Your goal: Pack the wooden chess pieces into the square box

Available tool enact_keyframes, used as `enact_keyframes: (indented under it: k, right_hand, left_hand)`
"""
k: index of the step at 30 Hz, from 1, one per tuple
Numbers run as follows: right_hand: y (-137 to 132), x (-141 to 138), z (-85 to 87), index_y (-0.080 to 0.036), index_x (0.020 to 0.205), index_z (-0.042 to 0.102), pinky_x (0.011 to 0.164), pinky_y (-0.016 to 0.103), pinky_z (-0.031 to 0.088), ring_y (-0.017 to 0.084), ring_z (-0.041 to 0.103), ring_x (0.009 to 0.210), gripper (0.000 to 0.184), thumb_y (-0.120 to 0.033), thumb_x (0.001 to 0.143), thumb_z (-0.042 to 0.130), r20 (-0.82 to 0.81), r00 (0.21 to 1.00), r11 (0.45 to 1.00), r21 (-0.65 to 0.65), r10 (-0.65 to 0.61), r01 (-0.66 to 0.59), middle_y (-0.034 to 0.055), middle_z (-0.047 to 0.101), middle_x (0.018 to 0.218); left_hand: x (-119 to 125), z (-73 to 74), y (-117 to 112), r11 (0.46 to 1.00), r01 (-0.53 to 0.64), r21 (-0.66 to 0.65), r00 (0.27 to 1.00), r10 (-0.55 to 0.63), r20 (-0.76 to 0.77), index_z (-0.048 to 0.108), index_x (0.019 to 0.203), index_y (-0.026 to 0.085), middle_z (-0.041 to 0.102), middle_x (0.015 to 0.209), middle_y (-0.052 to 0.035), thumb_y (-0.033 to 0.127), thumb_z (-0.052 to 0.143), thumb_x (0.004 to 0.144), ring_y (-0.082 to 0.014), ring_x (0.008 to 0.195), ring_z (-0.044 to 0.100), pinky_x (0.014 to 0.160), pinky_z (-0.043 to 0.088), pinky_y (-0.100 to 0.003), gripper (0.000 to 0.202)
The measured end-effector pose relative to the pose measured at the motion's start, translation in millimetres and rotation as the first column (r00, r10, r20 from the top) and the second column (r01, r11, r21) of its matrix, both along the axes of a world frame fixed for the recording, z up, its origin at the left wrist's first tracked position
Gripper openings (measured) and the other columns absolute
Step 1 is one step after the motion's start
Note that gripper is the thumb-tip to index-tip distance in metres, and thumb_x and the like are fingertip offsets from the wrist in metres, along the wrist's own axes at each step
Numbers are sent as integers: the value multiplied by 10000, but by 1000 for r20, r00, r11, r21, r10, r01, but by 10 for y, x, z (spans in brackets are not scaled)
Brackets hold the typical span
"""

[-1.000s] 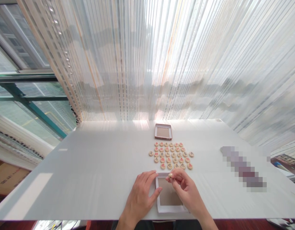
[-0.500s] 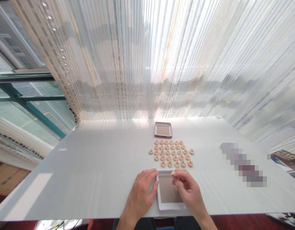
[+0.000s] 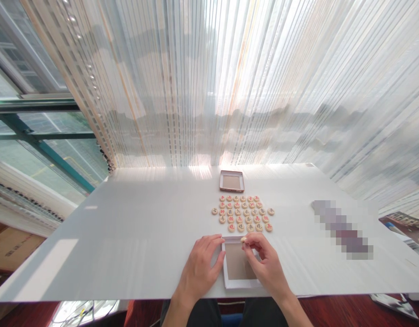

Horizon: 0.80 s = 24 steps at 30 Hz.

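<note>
Pinched between the thumb and fingers of my right hand [image 3: 265, 263] is a round xiangqi piece [image 3: 244, 240], held over the far part of a shallow white box [image 3: 241, 284]. My left hand [image 3: 202, 263] lies at the box's left side, fingers stretched out and thumb apart, with the fingertips touching the rim. The brown inner bottom of the box shows no pieces; its right side is partly hidden by my right hand. Beyond it, several wooden pieces with red and black characters [image 3: 239, 212] lie face up in rough rows.
A second shallow box [image 3: 231, 181] with a dark rim stands behind the rows on the white table [image 3: 144, 227]. A blurred-out patch [image 3: 343, 231] covers something at the right. Sheer striped curtains [image 3: 195, 91] hang along the table's far edge. A cardboard box [image 3: 18, 247] is at left.
My right hand, still pinching the piece, has shifted slightly left over the box. My left hand stays at the rim. The whole view has tilted a little.
</note>
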State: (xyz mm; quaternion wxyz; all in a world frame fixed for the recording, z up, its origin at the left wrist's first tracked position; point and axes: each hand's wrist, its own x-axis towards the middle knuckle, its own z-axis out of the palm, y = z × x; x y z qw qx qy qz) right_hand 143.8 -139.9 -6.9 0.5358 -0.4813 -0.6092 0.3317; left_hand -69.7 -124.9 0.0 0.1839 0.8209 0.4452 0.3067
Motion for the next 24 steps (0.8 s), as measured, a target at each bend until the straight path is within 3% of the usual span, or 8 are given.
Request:
enact_keyframes:
  k: [4, 9, 19, 24]
  right_hand:
    - [21, -44, 177, -244, 1006, 606, 808, 312, 536, 189, 631, 877, 73, -281, 984, 547, 159, 983, 995, -47, 89, -83, 45, 630, 977]
    - [101, -149, 297, -256, 1079, 590, 830, 303, 553, 183, 662, 911, 111, -286, 978, 555, 170, 973, 982, -134, 154, -132, 31, 656, 1008]
    - [155, -244, 186, -254, 976, 618, 759, 283, 531, 162, 650, 814, 50, -239, 958, 574, 249, 956, 981, -157, 152, -115, -2, 669, 923]
    - [124, -267, 117, -258, 1009, 626, 756, 291, 515, 174, 644, 821, 91, -270, 989, 538, 301, 942, 985, -128, 147, -113, 11, 680, 944]
  left_hand:
    - [1, 7, -11, 1000, -1, -2, 1000, 1, 6, 570, 1244, 263, 634, 1286, -55, 201, 522, 972, -242, 1207, 573, 1033, 478, -465, 283]
    - [-2, 16, -11, 1000, 0, -2, 1000, 0, 26, 547, 1278, 264, 637, 1280, -59, 208, 522, 975, -243, 1195, 579, 1023, 487, -456, 310]
    - [2, 44, -23, 999, -21, -28, 997, 23, 69, 549, 1264, 275, 643, 1250, -57, 208, 549, 962, -245, 1165, 591, 1014, 497, -453, 310]
    - [4, 44, -20, 999, -26, -23, 997, 28, 76, 568, 1233, 271, 655, 1224, -57, 219, 553, 960, -246, 1142, 603, 1002, 506, -452, 279]
